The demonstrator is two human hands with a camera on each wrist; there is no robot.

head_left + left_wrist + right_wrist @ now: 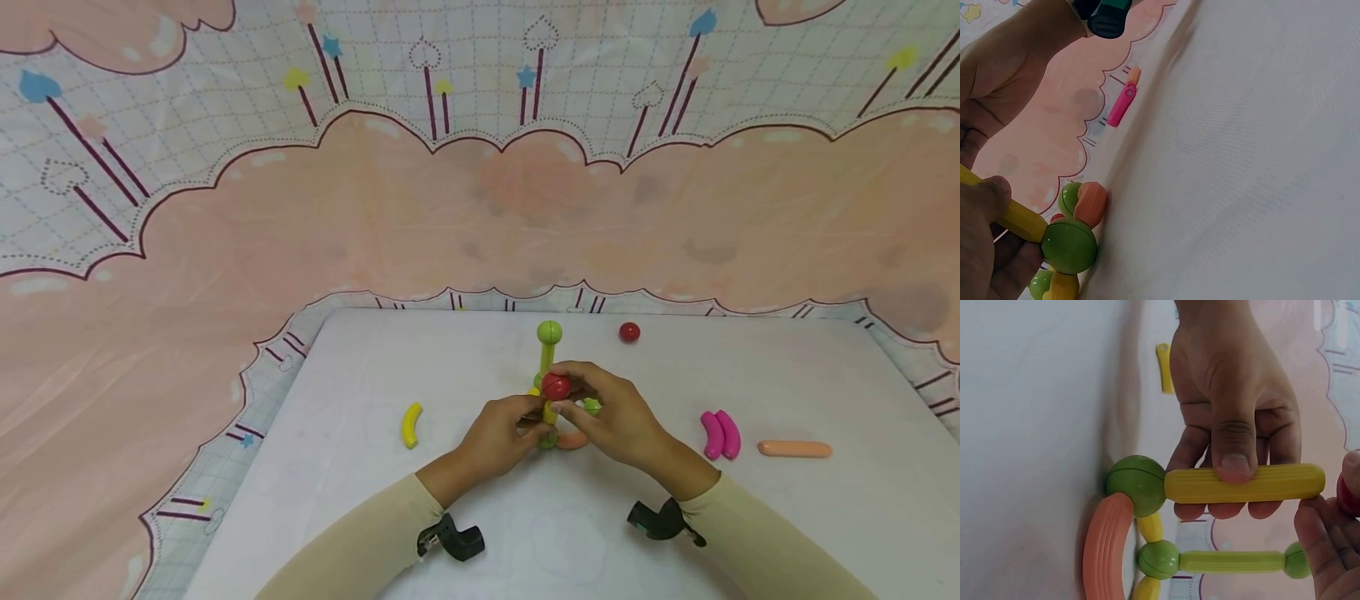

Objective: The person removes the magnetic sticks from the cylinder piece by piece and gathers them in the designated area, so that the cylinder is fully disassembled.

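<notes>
My left hand (495,437) grips an upright yellow rod (1300,482), thumb on one side and fingers on the other. The rod's lower end meets a green ball (1137,485) low on a ball-and-rod frame. From that ball a curved orange rod (1105,550) runs along the table. Behind it, a light green rod (1235,561) stands with another green ball (550,332) on top. My right hand (622,417) pinches a red ball (556,386) right by the yellow rod's upper end, fingertips close to that end.
On the white table (465,350), a curved yellow rod (410,425) lies left of my hands. Two curved pink rods (721,435) and a straight orange rod (795,449) lie to the right. Another red ball (629,332) sits near the back edge.
</notes>
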